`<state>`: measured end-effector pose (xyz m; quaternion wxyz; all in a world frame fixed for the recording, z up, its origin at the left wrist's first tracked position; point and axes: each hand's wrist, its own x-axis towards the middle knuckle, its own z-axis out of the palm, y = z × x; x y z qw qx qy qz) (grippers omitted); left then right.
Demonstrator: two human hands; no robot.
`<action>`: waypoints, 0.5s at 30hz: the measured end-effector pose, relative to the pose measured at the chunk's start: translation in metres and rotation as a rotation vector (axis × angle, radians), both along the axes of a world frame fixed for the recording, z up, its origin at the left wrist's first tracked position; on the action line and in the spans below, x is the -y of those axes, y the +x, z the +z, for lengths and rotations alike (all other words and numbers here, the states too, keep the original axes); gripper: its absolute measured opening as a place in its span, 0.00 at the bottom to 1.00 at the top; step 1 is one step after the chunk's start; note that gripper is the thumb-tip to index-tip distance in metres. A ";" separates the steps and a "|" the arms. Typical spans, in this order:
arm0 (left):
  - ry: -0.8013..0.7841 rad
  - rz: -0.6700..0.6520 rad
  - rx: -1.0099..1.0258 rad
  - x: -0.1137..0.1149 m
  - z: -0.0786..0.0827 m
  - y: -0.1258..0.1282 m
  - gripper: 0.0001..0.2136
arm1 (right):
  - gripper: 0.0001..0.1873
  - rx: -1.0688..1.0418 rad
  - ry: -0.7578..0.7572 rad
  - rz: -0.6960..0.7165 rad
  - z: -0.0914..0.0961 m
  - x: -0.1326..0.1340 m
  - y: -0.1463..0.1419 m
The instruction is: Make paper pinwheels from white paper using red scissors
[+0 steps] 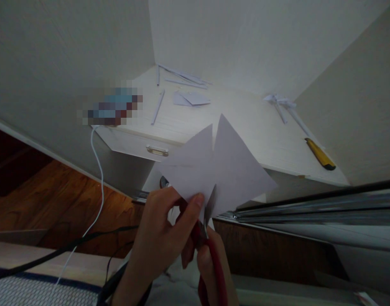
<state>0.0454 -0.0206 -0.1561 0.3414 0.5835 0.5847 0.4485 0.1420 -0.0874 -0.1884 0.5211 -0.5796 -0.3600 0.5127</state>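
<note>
My left hand [172,229] pinches the near edge of a white sheet of paper [236,165] between thumb and fingers. The sheet is held up in front of the desk, and a notch splits its far edge into two points. In my right hand [210,255] is a pair of scissors [220,272] with red handles, gripped by the loops. Their blades lie across the near part of the paper, close to my left thumb. My right fingers are partly hidden behind the handles.
On the white desk [242,123] lie thin rolled paper tubes [158,108], folded paper pieces [191,99] and a bundle of joined tubes [279,102]. A yellow utility knife [320,155] rests at the right. A blurred-out object [113,106] with a white cable [101,170] sits at the left.
</note>
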 end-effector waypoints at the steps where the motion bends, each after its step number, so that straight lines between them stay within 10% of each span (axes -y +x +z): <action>1: 0.008 -0.004 -0.011 0.000 0.000 0.000 0.13 | 0.27 -0.021 -0.006 0.003 -0.001 0.000 0.001; 15: 0.066 0.010 -0.105 0.001 -0.005 -0.002 0.12 | 0.28 0.032 -0.024 0.044 -0.012 0.004 -0.002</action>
